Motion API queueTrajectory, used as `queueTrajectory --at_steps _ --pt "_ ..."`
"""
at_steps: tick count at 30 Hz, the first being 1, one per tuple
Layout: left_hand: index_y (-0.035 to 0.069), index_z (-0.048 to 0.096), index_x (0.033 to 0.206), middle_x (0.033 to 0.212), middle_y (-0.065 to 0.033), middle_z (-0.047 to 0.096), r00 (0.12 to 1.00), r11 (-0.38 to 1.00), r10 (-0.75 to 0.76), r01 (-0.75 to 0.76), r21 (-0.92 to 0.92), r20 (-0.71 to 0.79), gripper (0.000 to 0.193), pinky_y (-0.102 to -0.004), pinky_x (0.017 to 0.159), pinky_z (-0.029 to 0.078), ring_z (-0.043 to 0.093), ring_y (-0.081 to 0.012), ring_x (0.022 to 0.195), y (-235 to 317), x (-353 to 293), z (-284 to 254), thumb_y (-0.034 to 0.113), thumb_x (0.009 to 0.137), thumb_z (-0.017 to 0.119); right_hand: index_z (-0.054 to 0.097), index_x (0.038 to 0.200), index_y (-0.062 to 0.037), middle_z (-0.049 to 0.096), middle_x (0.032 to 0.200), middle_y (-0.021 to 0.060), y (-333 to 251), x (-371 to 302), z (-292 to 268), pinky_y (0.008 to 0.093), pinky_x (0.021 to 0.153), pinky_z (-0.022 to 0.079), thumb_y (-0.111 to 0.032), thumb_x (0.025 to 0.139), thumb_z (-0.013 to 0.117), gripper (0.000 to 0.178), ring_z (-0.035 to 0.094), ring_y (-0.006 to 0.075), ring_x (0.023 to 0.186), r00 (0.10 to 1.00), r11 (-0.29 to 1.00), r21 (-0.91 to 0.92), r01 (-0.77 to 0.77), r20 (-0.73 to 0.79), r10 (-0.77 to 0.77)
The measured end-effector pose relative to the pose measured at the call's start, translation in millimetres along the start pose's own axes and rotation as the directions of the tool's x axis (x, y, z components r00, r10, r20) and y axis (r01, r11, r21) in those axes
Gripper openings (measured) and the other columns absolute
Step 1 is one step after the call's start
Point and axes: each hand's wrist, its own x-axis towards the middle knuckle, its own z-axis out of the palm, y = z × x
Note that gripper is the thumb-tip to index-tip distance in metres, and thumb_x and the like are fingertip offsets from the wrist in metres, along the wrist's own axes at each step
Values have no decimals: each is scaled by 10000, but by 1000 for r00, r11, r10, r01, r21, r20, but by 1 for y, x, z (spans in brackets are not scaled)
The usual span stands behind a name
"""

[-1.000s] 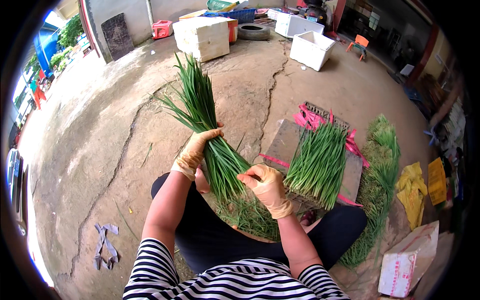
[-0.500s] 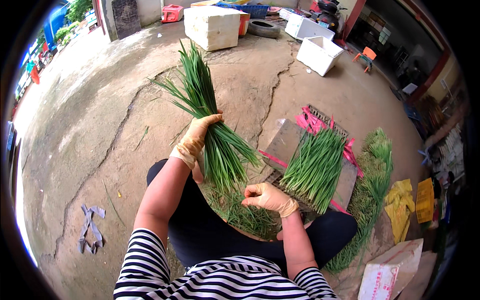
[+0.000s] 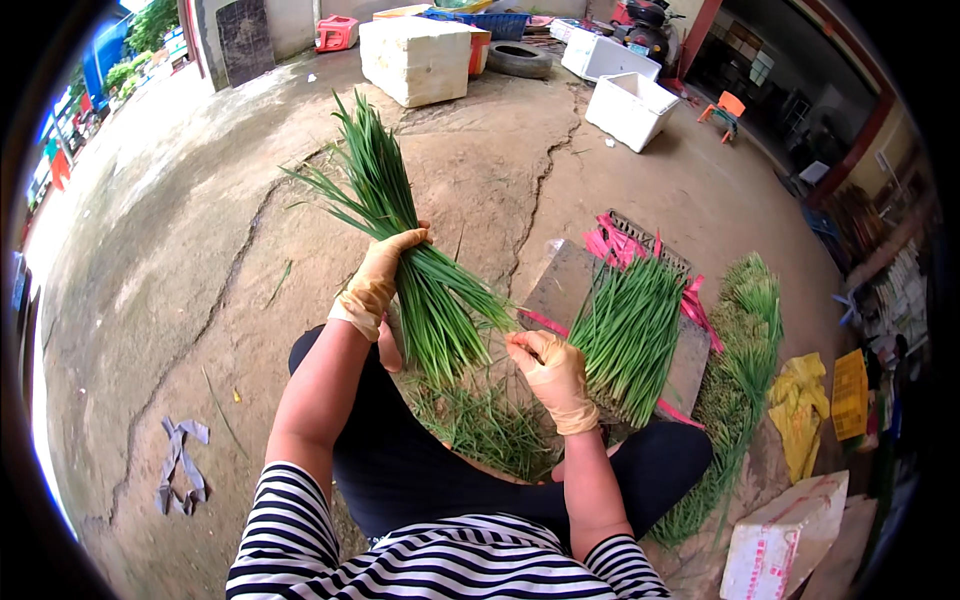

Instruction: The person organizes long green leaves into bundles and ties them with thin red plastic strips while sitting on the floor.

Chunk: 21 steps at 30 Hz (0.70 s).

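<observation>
Raised in front of me is a big bunch of green chives (image 3: pixel 385 185), leaves fanning away and the stalk ends hanging toward my lap. My left hand (image 3: pixel 383 265), in a thin pale glove, wraps round its middle. The gloved right hand (image 3: pixel 550 375) is pinched at the ends of the rightmost stalks; whatever lies between its fingertips is too small to make out. To its right, a neat pile of chives (image 3: pixel 630 335) rests on a grey board (image 3: pixel 560 285) with pink ribbon (image 3: pixel 615 243). Loose green trimmings (image 3: pixel 480 425) cover the ground between my legs.
A long heap of chives (image 3: pixel 740 375) lies right of the board, near a yellow bag (image 3: pixel 798 410) and a carton (image 3: pixel 780 540). Farther off stand white foam boxes (image 3: pixel 412 62), a tyre (image 3: pixel 519 60) and a small orange chair (image 3: pixel 727 108). A grey cloth strip (image 3: pixel 180 465) lies left on cracked concrete.
My right hand has moved up and forward to the stalk ends, its fingers now pinched there. The bunch in my left hand has shifted slightly left.
</observation>
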Motion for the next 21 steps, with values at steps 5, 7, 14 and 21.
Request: queueTrajectory --at_steps 5,7,14,21 --pt "18 626 942 773 -74 621 994 994 -103 101 -48 -47 215 -302 603 499 595 -182 660 -9 0 1 117 753 653 636 967 -96 644 860 90 8 14 21 321 630 486 -180 740 653 243 619 263 731 988 921 -381 78 -97 -124" --pt "23 628 939 769 -69 620 990 992 -123 121 -29 -65 209 -307 589 501 593 -183 650 -7 0 1 121 756 653 612 981 -93 644 874 81 16 16 26 333 641 484 -162 727 667 269 618 262 733 985 911 -411 19 -147 -87" --pt "38 626 916 754 -59 613 979 983 -179 174 -64 -97 191 -324 559 510 588 -184 628 -3 -3 6 148 762 653 593 824 -50 626 920 90 30 13 28 350 778 452 -128 721 658 145 556 247 925 941 934 -317 167 -232 -247" --pt "41 612 931 768 -67 613 976 981 -195 192 -38 -100 205 -326 558 515 589 -188 619 -5 -4 6 162 769 646 636 990 -75 613 827 105 36 18 33 364 704 450 -175 778 614 236 550 264 789 957 916 -371 154 -176 -232"
